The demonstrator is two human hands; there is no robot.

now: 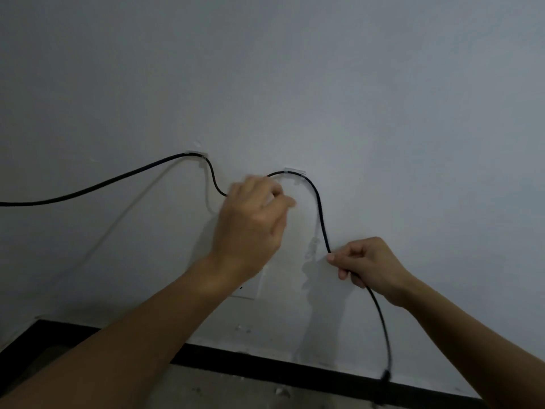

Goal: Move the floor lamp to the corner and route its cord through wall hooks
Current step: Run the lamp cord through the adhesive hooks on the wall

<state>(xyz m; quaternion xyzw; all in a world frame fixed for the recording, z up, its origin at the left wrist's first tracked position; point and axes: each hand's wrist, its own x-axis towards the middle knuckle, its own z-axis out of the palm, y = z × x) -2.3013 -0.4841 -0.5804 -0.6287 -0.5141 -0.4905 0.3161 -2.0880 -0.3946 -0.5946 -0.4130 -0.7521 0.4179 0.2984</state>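
Note:
A black cord [97, 184] runs in from the left edge along the pale wall. It passes over a clear hook [196, 154], dips, and rises over a second clear hook [295, 171]. My left hand [250, 219] covers the dip between the hooks, fingers curled at the cord; the view is blurred there. Below and right of the second hook my right hand [365, 262] pinches the cord, which then hangs down toward the floor. The lamp itself is out of view.
A white outlet plate [250, 286] sits on the wall, partly behind my left wrist. A black baseboard [265, 360] runs along the foot of the wall over a grey floor [236, 391]. A room corner lies at the lower left.

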